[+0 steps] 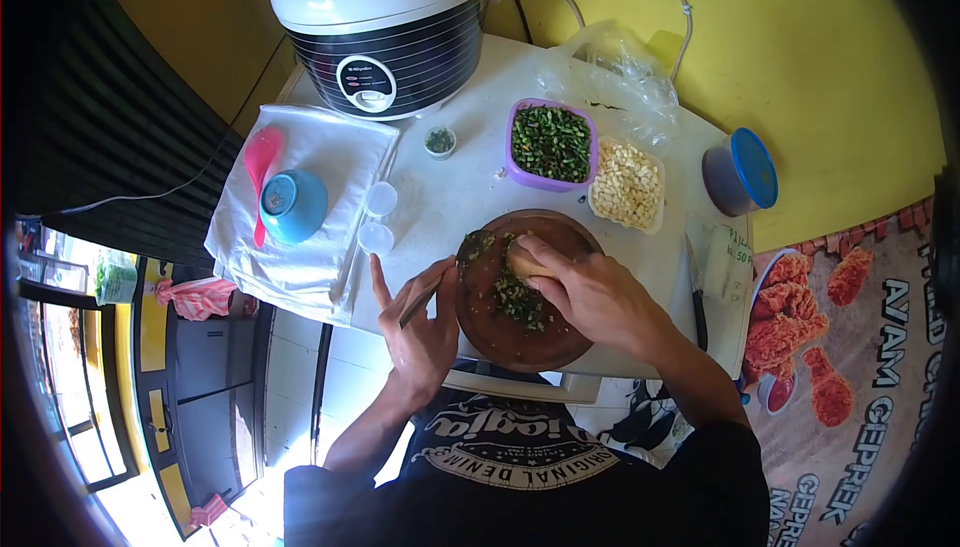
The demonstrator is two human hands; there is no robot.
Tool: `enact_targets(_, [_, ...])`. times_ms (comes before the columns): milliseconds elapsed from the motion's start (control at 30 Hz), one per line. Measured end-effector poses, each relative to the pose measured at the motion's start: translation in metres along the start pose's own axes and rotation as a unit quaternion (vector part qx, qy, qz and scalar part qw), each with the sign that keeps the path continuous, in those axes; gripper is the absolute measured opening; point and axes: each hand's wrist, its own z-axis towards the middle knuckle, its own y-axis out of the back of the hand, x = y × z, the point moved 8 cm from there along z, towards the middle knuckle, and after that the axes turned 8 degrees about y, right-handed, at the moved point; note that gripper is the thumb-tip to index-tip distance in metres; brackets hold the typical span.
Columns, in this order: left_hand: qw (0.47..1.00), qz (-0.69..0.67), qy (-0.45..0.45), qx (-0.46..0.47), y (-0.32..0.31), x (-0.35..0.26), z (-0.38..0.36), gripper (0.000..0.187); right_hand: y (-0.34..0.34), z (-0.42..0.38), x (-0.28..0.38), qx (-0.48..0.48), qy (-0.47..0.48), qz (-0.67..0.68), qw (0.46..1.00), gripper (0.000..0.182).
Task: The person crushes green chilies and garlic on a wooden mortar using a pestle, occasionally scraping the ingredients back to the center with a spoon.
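Observation:
A round brown stone mortar (530, 352) stands at the table's front edge, with chopped green bits (518, 302) in it. My right hand (580, 282) is closed around a light brown pestle (524, 261) over the mortar's upper part. At the mortar's left rim, my left hand (418, 322) holds the handle of a spoon (420, 301) between thumb and fingers, with the index finger stretched out. The spoon's far end reaches toward green bits at the rim. Behind the mortar are a purple tub of chopped greens (550, 144) and a clear tub of pale chopped pieces (627, 183).
A rice cooker (390, 37) stands at the back. On a white cloth (330, 147) at the left are a blue bowl (294, 206) and pink spoon (262, 162); small cups (380, 199) lie beside them. A knife (698, 297) and blue-lidded container (740, 172) are at the right.

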Motion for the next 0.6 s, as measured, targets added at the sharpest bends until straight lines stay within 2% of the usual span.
enact_targets(33, [1.000,-0.005,-0.019,-0.004,-0.005,-0.001,0.001,0.017,0.005,-0.001,-0.004,-0.043,0.037,0.045,0.997,0.047])
enact_targets(67, [1.000,-0.006,-0.020,-0.004,-0.011,-0.001,0.002,0.017,0.008,-0.005,-0.011,-0.044,0.037,0.045,0.997,0.047])
enact_targets(167, [0.998,-0.026,-0.043,0.028,-0.027,-0.014,0.002,0.019,0.006,-0.021,-0.033,-0.033,-0.074,0.319,0.944,0.047])
enact_targets(200, [0.998,-0.026,-0.044,0.027,-0.028,-0.017,0.000,0.019,0.011,-0.027,-0.033,-0.034,-0.074,0.318,0.945,0.047])
enact_targets(267, [0.995,-0.059,-0.038,0.066,-0.033,-0.019,-0.010,0.020,0.007,-0.045,-0.042,-0.027,-0.159,0.417,0.894,0.047])
enact_targets(333, [0.993,-0.068,-0.040,0.082,-0.030,-0.024,-0.016,0.020,0.005,-0.053,-0.048,-0.029,-0.177,0.420,0.890,0.048])
enact_targets(533, [0.998,-0.062,0.014,0.028,-0.005,-0.009,-0.011,0.016,-0.005,-0.061,-0.050,-0.023,-0.207,0.420,0.883,0.048])
enact_targets(600, [0.998,-0.061,0.019,0.017,0.000,-0.006,-0.009,0.014,0.001,-0.053,-0.043,-0.056,-0.104,0.322,0.939,0.050])
